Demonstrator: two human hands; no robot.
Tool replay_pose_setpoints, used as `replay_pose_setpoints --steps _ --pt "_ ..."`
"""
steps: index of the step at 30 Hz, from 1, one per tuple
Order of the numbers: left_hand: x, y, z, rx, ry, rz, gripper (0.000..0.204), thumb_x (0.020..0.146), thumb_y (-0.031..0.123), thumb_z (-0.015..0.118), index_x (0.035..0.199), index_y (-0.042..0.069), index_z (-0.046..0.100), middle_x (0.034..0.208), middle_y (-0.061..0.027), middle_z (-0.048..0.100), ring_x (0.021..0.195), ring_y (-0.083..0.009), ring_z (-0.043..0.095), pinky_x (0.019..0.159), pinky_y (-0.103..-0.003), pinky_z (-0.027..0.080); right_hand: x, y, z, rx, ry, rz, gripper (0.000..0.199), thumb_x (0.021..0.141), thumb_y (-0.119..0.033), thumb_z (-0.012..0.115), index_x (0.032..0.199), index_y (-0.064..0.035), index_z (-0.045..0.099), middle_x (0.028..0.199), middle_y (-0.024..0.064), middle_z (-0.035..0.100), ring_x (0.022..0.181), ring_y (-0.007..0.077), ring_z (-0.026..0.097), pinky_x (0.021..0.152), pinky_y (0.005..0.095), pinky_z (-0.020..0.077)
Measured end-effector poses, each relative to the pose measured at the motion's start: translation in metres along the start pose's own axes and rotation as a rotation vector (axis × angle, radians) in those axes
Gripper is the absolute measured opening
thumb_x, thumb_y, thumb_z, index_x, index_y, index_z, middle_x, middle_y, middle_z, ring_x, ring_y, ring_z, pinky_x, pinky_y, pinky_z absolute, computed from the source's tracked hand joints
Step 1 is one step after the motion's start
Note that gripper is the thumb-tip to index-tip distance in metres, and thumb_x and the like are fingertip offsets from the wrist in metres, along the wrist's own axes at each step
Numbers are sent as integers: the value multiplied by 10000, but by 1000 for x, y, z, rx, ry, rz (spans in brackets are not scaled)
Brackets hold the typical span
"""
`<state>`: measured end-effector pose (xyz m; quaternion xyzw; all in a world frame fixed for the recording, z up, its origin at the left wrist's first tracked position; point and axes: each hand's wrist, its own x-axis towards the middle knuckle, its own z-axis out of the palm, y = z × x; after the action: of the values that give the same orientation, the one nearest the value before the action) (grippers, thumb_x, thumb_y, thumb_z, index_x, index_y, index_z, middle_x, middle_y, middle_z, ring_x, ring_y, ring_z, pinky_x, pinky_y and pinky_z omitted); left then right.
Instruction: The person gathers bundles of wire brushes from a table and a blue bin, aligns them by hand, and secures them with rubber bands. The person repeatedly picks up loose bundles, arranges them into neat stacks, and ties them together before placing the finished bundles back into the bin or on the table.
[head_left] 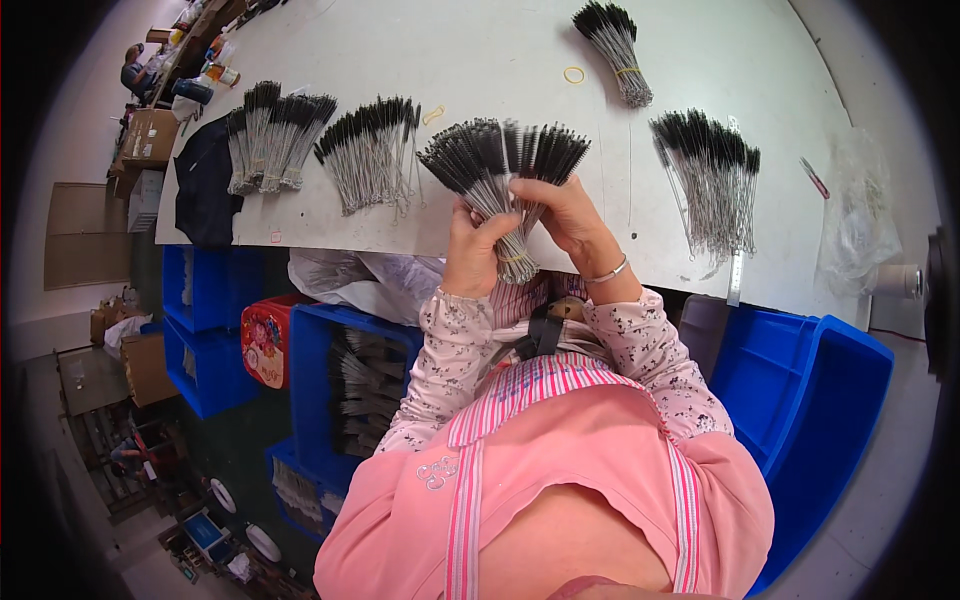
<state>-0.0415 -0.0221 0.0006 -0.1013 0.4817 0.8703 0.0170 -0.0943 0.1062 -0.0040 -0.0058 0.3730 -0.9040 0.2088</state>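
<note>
Both hands hold one fanned bunch of thin wire brushes with black bristle tips (500, 165) above the near edge of the white table (500, 50). My left hand (472, 248) grips the wire stems low down, near a yellow rubber band around them. My right hand (565, 215) grips the stems from the right side, fingers across the fan; a thin bracelet is on that wrist. The bristle ends point away from me.
More brush bundles lie on the table: two at the left (275, 135) (372, 148), one at the right (712, 170), one banded bundle far back (615, 45). A loose yellow rubber band (573, 75), clear plastic bag (860, 215), blue crates (810, 380) (330, 385).
</note>
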Motion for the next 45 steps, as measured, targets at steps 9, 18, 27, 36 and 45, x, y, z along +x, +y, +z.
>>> replay_pose_setpoints --steps 9,18,27,36,45 --pt "2 4 3 -83 45 -67 502 747 -62 636 1180 14 393 1067 -102 562 962 -179 578 818 -297 494 -1 -3 -2 225 -46 59 251 766 -41 668 1008 -14 605 902 60 644 836 161 621 777 306 503" --pt "-6 -16 22 11 60 121 611 771 -59 641 1268 30 296 1084 -115 544 975 -181 570 782 -297 512 -1 5 -3 -41 78 -59 230 770 -56 701 984 -12 626 859 17 627 795 111 585 722 273 487" --pt "6 -13 4 81 -86 -117 415 750 -27 672 1133 5 518 990 -63 612 882 -169 610 775 -300 500 -1 -9 9 -58 4 -307 387 866 -180 635 1180 27 545 1061 66 609 938 128 564 870 263 439" --pt "120 31 6 630 165 258 910 633 115 805 1327 -64 244 1169 -190 503 1033 -248 542 885 -335 464 102 -96 -95 -1755 782 -776 542 705 -297 751 1104 16 557 1143 159 566 1027 344 538 880 419 444" --pt "182 -13 -3 1682 124 88 724 847 232 584 1434 55 202 1485 -233 118 1360 -357 216 1094 -450 204 151 -105 -149 -1817 814 -350 371 716 -282 704 899 7 559 892 194 624 796 316 622 725 376 508"
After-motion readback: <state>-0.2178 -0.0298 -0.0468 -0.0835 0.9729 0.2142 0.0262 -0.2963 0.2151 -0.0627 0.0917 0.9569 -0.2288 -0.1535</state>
